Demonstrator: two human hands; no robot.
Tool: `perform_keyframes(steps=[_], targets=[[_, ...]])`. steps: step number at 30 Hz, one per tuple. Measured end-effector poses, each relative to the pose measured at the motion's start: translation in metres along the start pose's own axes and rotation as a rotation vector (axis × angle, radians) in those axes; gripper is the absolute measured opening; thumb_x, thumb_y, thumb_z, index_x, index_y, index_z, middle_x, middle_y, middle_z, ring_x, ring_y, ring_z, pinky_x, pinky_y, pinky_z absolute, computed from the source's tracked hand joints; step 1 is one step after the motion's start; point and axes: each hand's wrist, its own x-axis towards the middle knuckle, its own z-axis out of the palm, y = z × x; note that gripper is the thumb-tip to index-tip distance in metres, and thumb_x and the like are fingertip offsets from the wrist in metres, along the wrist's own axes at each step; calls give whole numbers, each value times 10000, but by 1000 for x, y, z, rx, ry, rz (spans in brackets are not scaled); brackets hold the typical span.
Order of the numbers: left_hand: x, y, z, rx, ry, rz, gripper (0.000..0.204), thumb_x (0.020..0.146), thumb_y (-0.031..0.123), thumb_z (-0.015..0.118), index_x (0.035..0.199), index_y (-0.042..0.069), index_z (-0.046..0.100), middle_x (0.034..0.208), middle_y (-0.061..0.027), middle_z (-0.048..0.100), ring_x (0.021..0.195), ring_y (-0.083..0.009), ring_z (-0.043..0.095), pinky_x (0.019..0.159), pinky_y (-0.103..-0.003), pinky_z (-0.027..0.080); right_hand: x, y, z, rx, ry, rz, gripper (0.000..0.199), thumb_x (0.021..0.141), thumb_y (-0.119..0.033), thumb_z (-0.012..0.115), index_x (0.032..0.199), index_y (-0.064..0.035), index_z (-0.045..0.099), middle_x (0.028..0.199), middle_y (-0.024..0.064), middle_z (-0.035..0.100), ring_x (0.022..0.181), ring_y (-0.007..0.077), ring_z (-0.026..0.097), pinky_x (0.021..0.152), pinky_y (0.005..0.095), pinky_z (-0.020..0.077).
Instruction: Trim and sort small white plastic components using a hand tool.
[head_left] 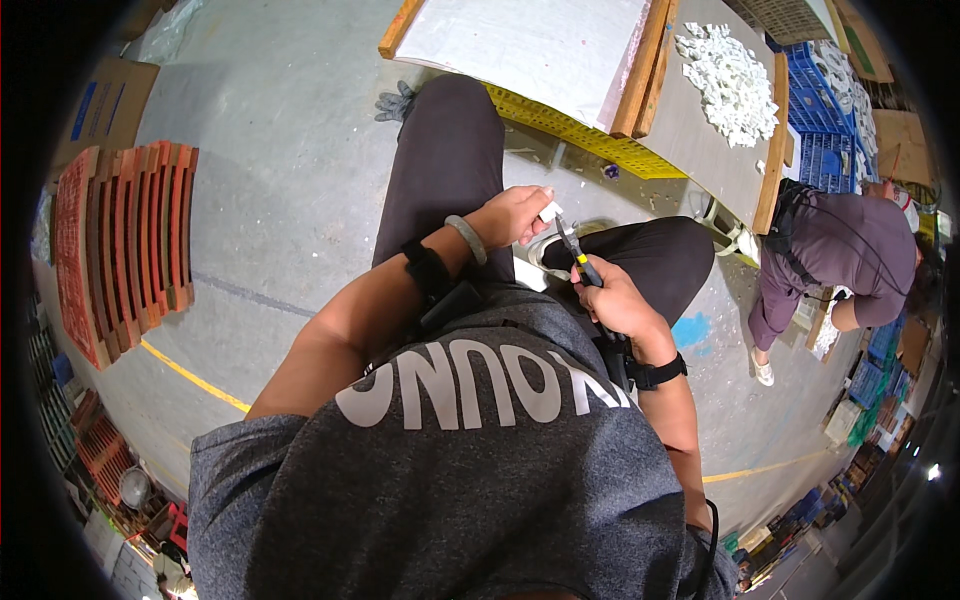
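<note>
Over my lap, my left hand (512,216) pinches a small white piece (549,211) between thumb and fingers. My right hand (618,302) is closed around a slim hand tool with a black-and-yellow handle (588,270). Its narrow metal end (563,232) points up toward the white piece and lies against or just beside it; I cannot tell which. The exact kind of tool is too small to make out. Beyond my knees, a heap of small white pieces (730,85) lies on the grey tabletop (690,140).
A white-covered board with wooden edging (520,40) rests above a yellow crate (580,130). Blue crates (825,155) stand at the far right, where another person (850,245) bends over. Reddish wooden frames (125,245) are stacked at left. A grey glove (394,101) shows beside my left knee.
</note>
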Motion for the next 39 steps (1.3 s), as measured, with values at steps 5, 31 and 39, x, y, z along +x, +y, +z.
perform_keyframes(steps=[5, 31, 39], targets=[[0, -1, -3, 13, -13, -19, 363, 1010, 317, 346, 851, 28, 498, 640, 0, 461, 493, -82, 396, 466, -229, 374, -6, -16, 5, -295, 185, -106, 183, 765, -17, 502, 944, 1, 538, 792, 178, 573, 736, 269, 524, 727, 341, 442], [0, 9, 1, -155, 26, -183, 554, 978, 467, 346, 861, -38, 541, 581, -77, 528, 417, -124, 453, 422, -271, 408, 1, -7, 0, -235, 156, -157, 257, 766, -24, 505, 1020, -9, 544, 831, 235, 578, 782, 370, 561, 762, 379, 457], [0, -1, -1, -87, 96, -164, 520, 980, 449, 381, 815, -20, 538, 552, -47, 486, 406, -115, 420, 416, -252, 378, 9, -6, 7, -269, 169, -126, 252, 762, -14, 504, 1012, -8, 543, 856, 243, 590, 819, 389, 568, 773, 385, 453]])
